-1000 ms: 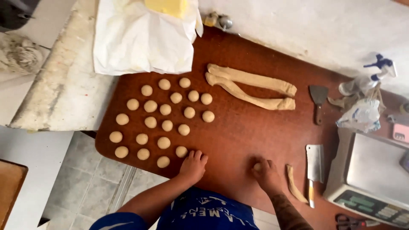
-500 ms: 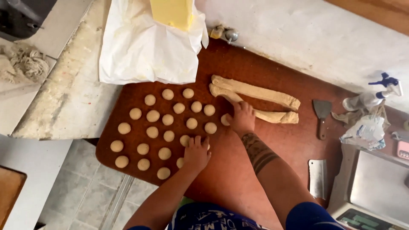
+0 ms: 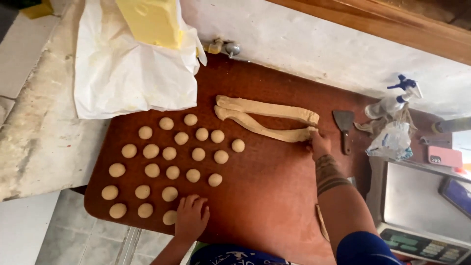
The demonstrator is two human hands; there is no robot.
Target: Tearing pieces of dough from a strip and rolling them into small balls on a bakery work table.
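Right hand [image 3: 319,145] stretched far across the brown surface [image 3: 265,186], fingers closed on the right end of the long dough strips [image 3: 267,120]. Left hand [image 3: 190,218] open and flat near the front edge, touching the nearest of the small dough balls [image 3: 169,156] set out in rows.

this looks like a small bakery workroom. a worn brown worktable [image 3: 274,196] carries many small dough balls [image 3: 169,153] in rows and long dough ropes [image 3: 265,118]. a big yellow block of butter [image 3: 149,19] lies on white paper [image 3: 122,78]. a metal scraper [image 3: 344,122], a spray bottle [image 3: 395,98] and a weighing scale [image 3: 417,206] are beside a rough white wall [image 3: 314,44].
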